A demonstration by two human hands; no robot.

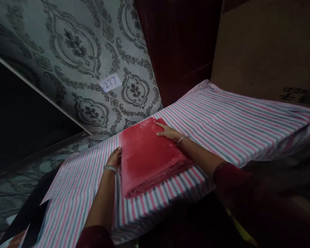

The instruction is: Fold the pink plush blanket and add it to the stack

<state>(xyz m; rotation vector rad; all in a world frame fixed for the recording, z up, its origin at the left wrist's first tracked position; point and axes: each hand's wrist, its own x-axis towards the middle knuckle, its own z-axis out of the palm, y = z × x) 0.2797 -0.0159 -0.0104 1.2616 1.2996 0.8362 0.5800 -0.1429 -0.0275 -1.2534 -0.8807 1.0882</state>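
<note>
A folded red plush blanket [147, 155] lies on a surface covered with a pink, grey and white striped sheet [222, 120]. My left hand [115, 158] presses against the blanket's left edge, fingers curled around the side. My right hand [167, 131] rests flat on the blanket's far right corner, fingers spread. Both wrists wear metal bangles, and dark red sleeves cover my upper arms.
A wall with grey damask wallpaper [74, 51] rises behind, carrying a white label reading 217 [110, 82]. A dark maroon panel [181, 44] stands at the back centre, a brown cardboard box [268, 48] at the right. A dark opening [18, 117] lies at the left.
</note>
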